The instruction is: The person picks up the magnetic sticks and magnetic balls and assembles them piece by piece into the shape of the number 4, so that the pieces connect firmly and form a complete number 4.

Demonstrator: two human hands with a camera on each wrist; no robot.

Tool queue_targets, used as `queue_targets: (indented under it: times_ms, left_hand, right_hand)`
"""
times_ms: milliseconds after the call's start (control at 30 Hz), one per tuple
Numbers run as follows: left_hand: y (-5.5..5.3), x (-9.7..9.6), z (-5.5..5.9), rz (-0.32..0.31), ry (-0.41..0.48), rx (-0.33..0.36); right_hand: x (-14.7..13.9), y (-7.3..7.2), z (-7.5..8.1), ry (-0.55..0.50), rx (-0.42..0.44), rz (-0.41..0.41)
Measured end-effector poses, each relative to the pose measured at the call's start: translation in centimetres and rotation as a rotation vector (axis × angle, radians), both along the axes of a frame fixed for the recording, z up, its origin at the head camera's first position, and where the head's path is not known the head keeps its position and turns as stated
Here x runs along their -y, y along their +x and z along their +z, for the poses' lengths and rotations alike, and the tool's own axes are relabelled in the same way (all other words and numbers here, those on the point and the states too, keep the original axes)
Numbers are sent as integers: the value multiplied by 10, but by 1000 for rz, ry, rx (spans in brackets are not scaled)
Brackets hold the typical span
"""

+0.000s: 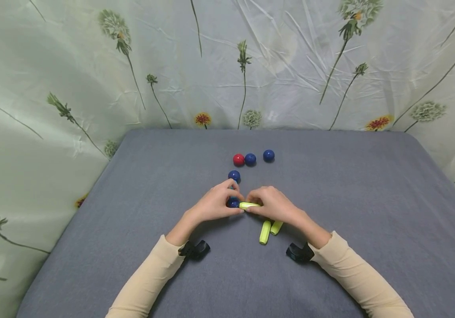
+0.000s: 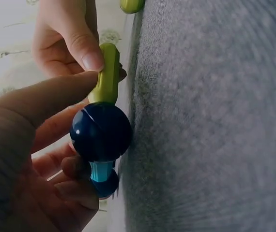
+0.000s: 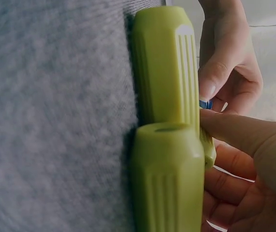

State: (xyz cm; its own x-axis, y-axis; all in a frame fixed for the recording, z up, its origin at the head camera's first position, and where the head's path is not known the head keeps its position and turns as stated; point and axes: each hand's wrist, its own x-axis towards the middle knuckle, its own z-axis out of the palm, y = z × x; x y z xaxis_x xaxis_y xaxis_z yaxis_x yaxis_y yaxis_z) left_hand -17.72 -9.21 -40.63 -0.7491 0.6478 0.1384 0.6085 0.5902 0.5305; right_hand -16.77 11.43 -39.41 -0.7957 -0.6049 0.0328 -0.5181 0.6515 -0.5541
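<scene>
My left hand (image 1: 215, 202) holds a dark blue ball (image 2: 101, 131) between thumb and fingers. From that ball a light blue rod (image 2: 101, 171) runs to a second blue ball (image 1: 234, 175) at its far end. Its other side meets the end of a yellow-green rod (image 1: 249, 205), ribbed and faceted. My right hand (image 1: 272, 203) pinches this rod, thumb on the near side and fingers behind. The left thumb tip lies right at the rod too, in the left wrist view. Both hands are close over the table, partly hiding the pieces in the head view.
Two more yellow-green rods (image 1: 265, 232) (image 3: 164, 67) lie by the right hand, on the near side. Farther back are a red ball (image 1: 238, 160), a blue ball (image 1: 250, 159) beside it and another blue ball (image 1: 268, 155). The grey cloth-covered table (image 1: 163, 168) ends at a flowered curtain (image 1: 211, 66).
</scene>
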Motion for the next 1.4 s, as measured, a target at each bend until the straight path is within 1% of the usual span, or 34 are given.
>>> queue_targets:
  times_ms: [200,400,533,633,700,767,867,1033,1100,1200,1267,1400]
  left_hand:
    - [-1,-2,-3,11,-16,-30]
    - [-2,-3,-6,18,-4,-61]
    - [-2,-2,-8,19,6,-63]
    - [-2,-2,-8,24,10,-52]
    - [-1,-2,-8,29,10,-42]
    - [-1,-3,-7,34,10,-36]
    - [-1,-4,-6,40,4,-36]
    - [-1,-5,-6,38,3,-44]
    - [-1,-5,-7,36,6,-43]
    - [-1,-5,-7,38,8,-37]
    - [-1,-5,-7,38,11,-33]
    - [-1,-4,-7,40,16,-30]
  right_hand:
    - [-1,-4,-3,-36,28,16]
    - [-2,-7,-4,-52,51,43]
    - [-7,-12,-3,-95,123,71]
    - [-15,-18,0,-120,183,71]
    - [-22,-24,3,-127,193,50]
    - [-29,-31,6,-129,175,10]
    - [-38,-43,7,-140,122,-73]
    - [-47,-63,3,-161,25,-216]
    - [-49,-70,1,-166,-14,-261]
    - [-51,-79,-1,-174,-61,-320]
    - [-52,-84,-1,-181,-77,-356]
    - [-52,-93,-1,-176,-96,-392]
